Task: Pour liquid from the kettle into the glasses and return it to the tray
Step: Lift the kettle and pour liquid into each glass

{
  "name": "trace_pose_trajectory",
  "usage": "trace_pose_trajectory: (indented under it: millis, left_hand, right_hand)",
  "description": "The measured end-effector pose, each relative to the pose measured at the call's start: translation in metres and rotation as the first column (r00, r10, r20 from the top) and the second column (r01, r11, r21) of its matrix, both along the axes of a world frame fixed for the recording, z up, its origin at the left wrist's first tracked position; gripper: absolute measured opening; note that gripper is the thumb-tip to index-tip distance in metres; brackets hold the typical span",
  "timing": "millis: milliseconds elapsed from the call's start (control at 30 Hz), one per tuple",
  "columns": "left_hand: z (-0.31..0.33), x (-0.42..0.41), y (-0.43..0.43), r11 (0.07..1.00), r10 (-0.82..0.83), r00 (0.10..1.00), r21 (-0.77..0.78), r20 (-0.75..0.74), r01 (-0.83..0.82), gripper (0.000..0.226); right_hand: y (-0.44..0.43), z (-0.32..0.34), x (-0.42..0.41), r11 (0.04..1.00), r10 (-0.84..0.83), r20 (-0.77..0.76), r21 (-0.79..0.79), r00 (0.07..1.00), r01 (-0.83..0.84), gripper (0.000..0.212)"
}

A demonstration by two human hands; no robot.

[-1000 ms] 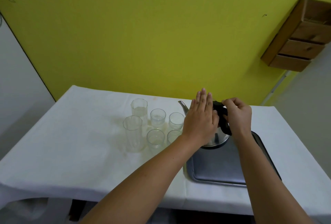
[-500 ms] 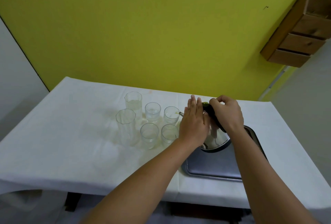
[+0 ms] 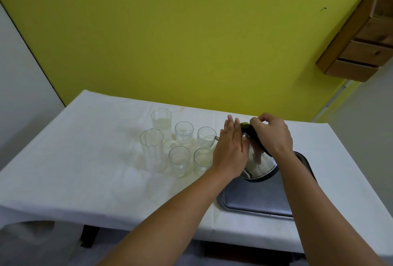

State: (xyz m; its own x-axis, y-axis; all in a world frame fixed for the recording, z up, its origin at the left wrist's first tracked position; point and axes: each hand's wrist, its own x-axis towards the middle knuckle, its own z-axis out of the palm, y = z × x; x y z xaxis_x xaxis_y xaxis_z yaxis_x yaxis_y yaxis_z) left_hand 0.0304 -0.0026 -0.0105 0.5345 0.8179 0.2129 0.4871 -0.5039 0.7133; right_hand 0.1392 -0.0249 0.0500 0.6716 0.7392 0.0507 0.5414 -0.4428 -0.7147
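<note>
A shiny steel kettle (image 3: 260, 164) with a black handle is tilted left, lifted above the metal tray (image 3: 255, 202). My right hand (image 3: 273, 134) is closed around the handle at the top. My left hand (image 3: 231, 148) lies flat with straight fingers against the kettle's left side and lid. The thin spout tip (image 3: 216, 137) reaches over the rim of the back right short glass (image 3: 206, 137). Left of it stand more short glasses (image 3: 184, 132) (image 3: 179, 160) (image 3: 203, 160) and two tall glasses (image 3: 161, 123) (image 3: 151, 151). The back tall glass holds some liquid.
A white cloth covers the table (image 3: 85, 170), whose front edge runs just below the tray. A yellow wall stands behind. A wooden drawer unit (image 3: 361, 40) hangs high on the right wall.
The kettle has tipped further to the left and risen off the tray, and its spout now sits over the back right short glass. Both hands stayed on the kettle.
</note>
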Motion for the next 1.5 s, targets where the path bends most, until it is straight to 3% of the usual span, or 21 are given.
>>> trace_pose_trajectory:
  millis: [300,700,833,1100,1333,1500]
  left_hand:
    - [0.004,0.000,0.000,0.997,0.039,0.996,-0.070,0.085,-0.033,0.054]
    - [0.007,-0.002,0.001,0.997,0.030,0.994,-0.074,0.109,-0.022,0.054]
    - [0.006,-0.002,0.000,0.999,-0.039,0.999,-0.003,0.032,0.039,0.054]
    - [0.010,0.002,-0.004,0.983,-0.125,0.985,0.119,-0.121,0.139,0.056]
    - [0.018,0.002,-0.009,0.963,-0.096,0.981,0.233,-0.171,0.135,0.057]
    - [0.023,0.001,-0.015,0.956,-0.050,0.985,0.277,-0.167,0.096,0.058]
  right_hand:
    - [0.007,0.010,-0.004,0.998,0.042,0.107,-0.041,0.993,-0.038,0.026]
    - [0.008,0.011,-0.002,0.999,0.051,0.123,-0.023,0.991,-0.048,0.023]
    - [-0.001,0.002,0.008,1.000,0.010,0.031,0.022,0.999,-0.011,0.027]
    - [-0.022,-0.029,0.023,0.961,-0.051,-0.328,0.242,0.943,0.136,0.024]
    - [-0.030,-0.030,0.020,0.909,0.027,-0.469,0.379,0.883,0.173,0.014]
    - [-0.032,-0.025,0.015,0.875,0.101,-0.517,0.453,0.850,0.171,0.022]
